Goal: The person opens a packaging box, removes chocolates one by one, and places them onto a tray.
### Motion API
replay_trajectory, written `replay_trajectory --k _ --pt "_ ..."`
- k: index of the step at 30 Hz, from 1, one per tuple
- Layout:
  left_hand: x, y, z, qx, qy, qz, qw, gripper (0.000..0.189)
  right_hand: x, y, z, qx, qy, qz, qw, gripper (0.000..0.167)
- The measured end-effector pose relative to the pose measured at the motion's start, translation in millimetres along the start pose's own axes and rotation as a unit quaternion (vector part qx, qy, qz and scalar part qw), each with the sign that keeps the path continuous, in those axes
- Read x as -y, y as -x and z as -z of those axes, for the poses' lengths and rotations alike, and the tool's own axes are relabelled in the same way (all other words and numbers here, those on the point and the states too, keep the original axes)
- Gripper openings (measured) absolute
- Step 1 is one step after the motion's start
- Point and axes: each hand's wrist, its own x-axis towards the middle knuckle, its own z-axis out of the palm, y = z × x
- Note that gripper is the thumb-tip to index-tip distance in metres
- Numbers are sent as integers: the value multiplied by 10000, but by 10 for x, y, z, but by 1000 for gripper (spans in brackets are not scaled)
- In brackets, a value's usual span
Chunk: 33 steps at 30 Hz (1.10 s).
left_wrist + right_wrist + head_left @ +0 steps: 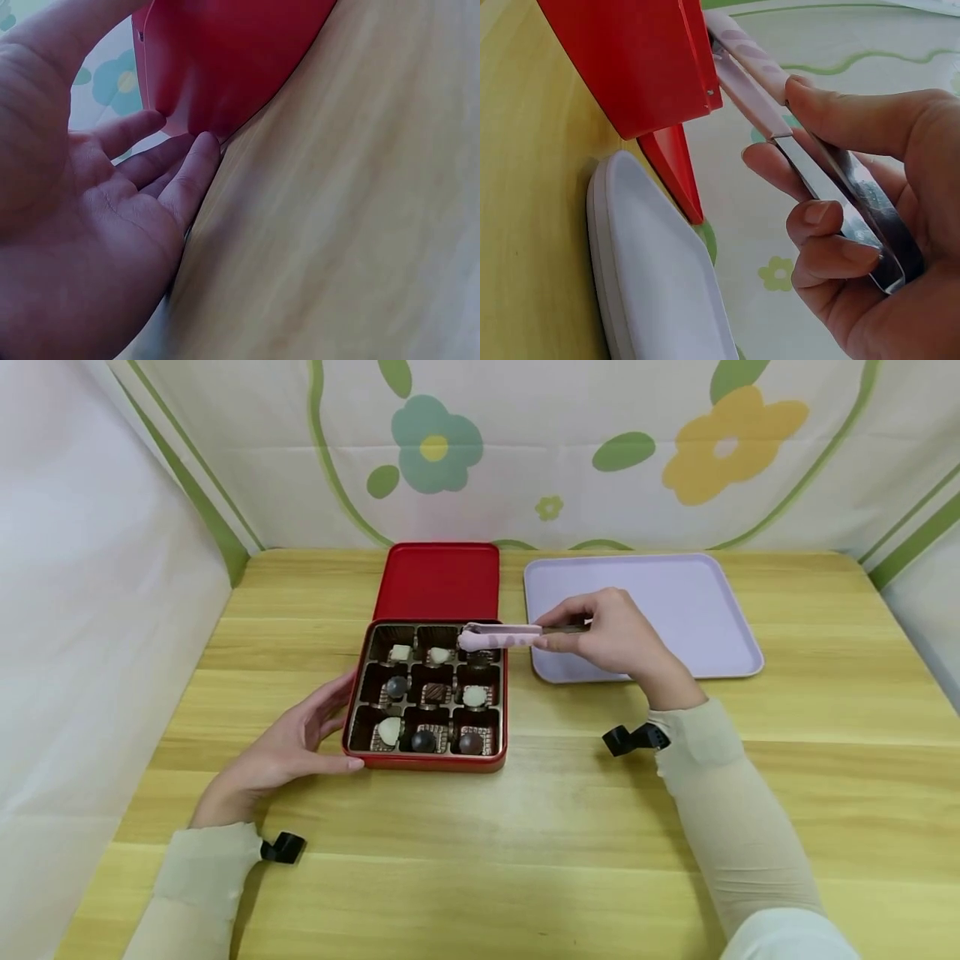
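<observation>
A red square tin lies open with its lid folded back, its dark insert divided into several compartments of chocolates. White chocolates and dark chocolates sit in them. My left hand rests on the tin's left side, thumb at the front left corner and fingertips touching the lower wall. In my right hand I grip metal tongs with pink sleeves on the tips. Those tips reach over the back right compartment, partly hiding the dark chocolate inside.
A lilac tray lies right of the tin, partly under my right hand and forearm. The wooden table meets a flower-printed cloth at its back edge.
</observation>
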Motion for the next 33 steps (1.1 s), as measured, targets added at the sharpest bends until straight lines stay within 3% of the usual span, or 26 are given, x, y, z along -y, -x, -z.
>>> replay_trajectory --k 14,23,33 --pt "10 5 27 -52 -86 277 9996 115 -157 -10 145 -288 -1006 -614 9926 27" --pt "-7 9 -6 -82 -41 240 9997 113 -344 -23 310 -866 -969 -1177 9845 33" --pt "-9 0 6 -27 3 345 9994 114 -563 -121 304 -1380 -844 -2164 9628 41"
